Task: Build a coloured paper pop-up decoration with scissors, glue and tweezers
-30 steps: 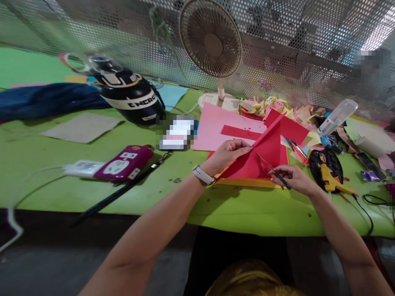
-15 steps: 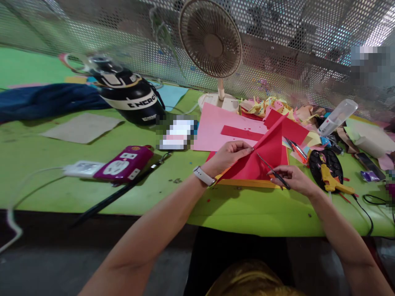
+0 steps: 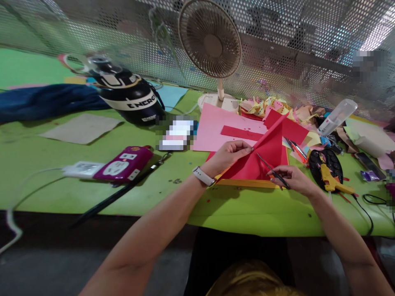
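My left hand (image 3: pixel 230 156) is closed on a sheet of red paper (image 3: pixel 247 166), pinching it at an edge so that it rises in a slanted fold. In my right hand (image 3: pixel 293 177) is a pair of dark scissors (image 3: pixel 274 172), its tips pointing up and left at the red paper. I cannot tell whether the blades touch it. More red paper and a yellow-orange sheet (image 3: pixel 262 183) lie underneath. Just behind is a pink sheet (image 3: pixel 210 127) with a red paper strip (image 3: pixel 242 132) on top.
A fan (image 3: pixel 212 45) stands behind the papers. To the left are a black jug (image 3: pixel 132 98), a phone (image 3: pixel 176 135) and a purple power strip (image 3: pixel 123 164). On the right lie a yellow glue gun (image 3: pixel 331 179), a clear bottle (image 3: pixel 338 117) and paper scraps (image 3: pixel 268 107).
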Demonstrator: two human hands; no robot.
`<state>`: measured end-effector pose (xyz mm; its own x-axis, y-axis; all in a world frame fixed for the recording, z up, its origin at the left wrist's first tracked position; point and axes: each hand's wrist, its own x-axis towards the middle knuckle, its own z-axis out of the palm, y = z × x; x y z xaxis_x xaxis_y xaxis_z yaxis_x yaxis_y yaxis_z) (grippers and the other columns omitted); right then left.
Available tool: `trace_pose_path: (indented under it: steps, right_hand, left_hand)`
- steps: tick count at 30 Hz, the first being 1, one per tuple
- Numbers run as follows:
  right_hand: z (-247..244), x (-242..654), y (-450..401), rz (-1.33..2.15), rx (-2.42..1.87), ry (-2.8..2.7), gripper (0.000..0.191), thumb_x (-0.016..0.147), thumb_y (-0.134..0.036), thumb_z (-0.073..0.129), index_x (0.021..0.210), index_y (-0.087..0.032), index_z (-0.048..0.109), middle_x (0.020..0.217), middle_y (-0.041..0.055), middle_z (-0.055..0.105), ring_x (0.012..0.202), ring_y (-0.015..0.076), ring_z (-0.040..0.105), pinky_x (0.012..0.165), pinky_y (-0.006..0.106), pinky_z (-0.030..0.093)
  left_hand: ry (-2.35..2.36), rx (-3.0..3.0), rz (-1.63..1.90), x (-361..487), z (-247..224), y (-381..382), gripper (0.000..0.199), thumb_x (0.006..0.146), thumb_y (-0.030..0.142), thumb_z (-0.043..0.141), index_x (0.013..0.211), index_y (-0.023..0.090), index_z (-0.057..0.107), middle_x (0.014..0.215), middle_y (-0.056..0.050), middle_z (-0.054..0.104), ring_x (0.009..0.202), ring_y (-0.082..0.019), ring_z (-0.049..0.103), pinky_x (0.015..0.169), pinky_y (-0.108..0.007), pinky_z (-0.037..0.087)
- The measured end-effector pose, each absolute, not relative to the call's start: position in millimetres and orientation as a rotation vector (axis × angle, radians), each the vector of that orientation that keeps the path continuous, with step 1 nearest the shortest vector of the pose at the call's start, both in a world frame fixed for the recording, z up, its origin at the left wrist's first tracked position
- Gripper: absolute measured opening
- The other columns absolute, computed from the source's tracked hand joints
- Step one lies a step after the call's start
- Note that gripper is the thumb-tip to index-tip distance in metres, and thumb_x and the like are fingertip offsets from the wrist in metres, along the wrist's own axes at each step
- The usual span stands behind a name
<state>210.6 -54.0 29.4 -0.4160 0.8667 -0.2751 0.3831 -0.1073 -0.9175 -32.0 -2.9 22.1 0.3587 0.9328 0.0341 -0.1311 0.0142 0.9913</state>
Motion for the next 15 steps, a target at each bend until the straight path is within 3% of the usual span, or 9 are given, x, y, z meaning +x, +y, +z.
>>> trace_pose_path:
  steps: [15]
  right_hand:
    - [25.3, 210.2, -53.4, 1.549, -1.355, -1.755, 0.047, 0.066, -0.053, 0.078, 0.095, -0.018, 0.069, 0.068, -0.0028, 0.055, 0.059, 0.0088, 0.048, 0.055, 0.023, 0.041]
  left_hand:
    - [0.824, 1.257, 1.013, -31.7, 23.4, -4.3, 0.032, 0.068, 0.044, 0.078, 0.077, 0.016, 0.066, 0.074, 0.000, 0.064, 0.067, -0.012, 0.055, 0.064, -0.026, 0.042]
